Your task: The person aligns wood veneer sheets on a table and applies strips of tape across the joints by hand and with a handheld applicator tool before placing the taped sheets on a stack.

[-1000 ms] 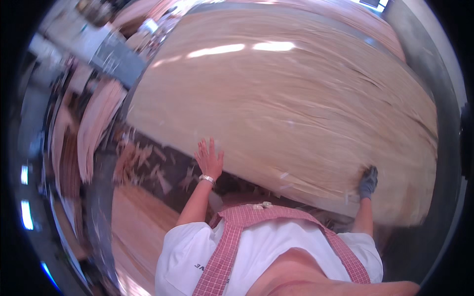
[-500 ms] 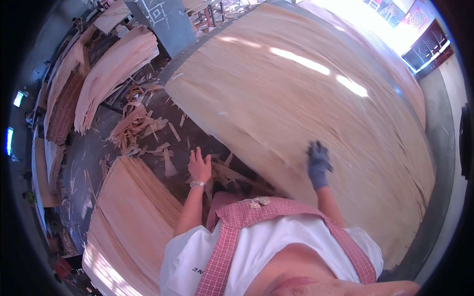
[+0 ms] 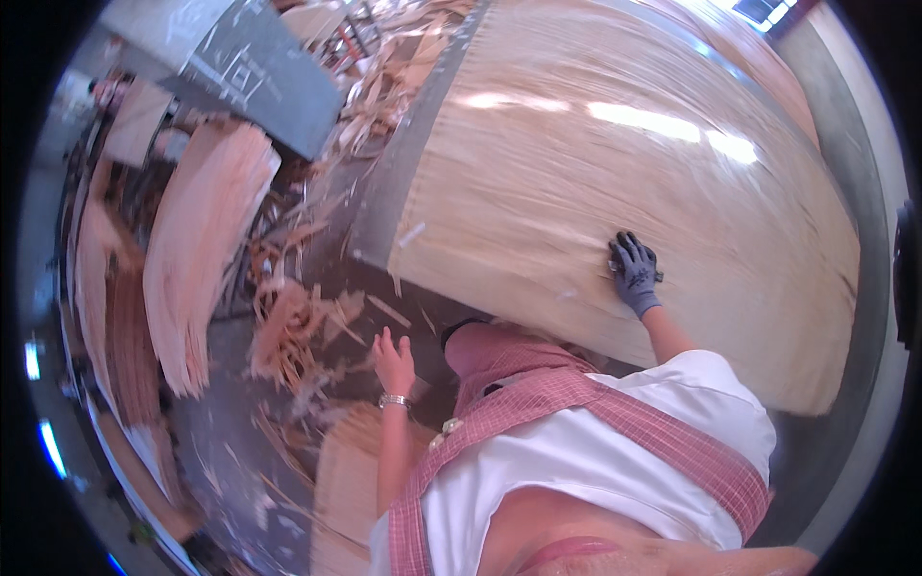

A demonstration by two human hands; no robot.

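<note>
At far left a stack of veneer sheets point(image 3: 206, 250) curves. Lower centre, the bare left hand point(image 3: 394, 360) hangs open, fingers loosely spread, above wood scraps point(image 3: 298, 331). Right of centre, the gloved right hand point(image 3: 634, 274) presses flat, fingers spread, on the large veneer sheet point(image 3: 595, 163) filling the upper right.

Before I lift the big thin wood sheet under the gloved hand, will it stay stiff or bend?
The wood sheet looks very thin and wide, so it would probably flex and sag if lifted by one edge. Its long grain lines and the splintered scraps on the floor suggest it may crack easily. The gloved right hand rests flat on it; it probably slides easily.
</note>
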